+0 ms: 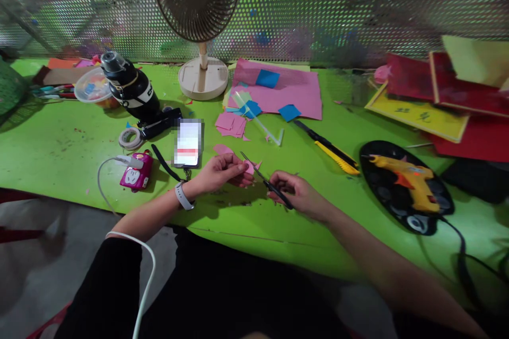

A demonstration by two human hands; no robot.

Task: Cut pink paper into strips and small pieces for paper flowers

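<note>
Right of the phone (189,140), the left hand (227,170) pinches paper (249,167), the right hand (296,193) grips scissors (274,190), near the table edge (278,248).

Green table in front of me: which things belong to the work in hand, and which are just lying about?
In hand:
- scissors, right hand
- pink paper piece, left hand
- probably pink paper stack

Apparently lying about:
- fan
- phone
- bottle
- glue gun
</note>
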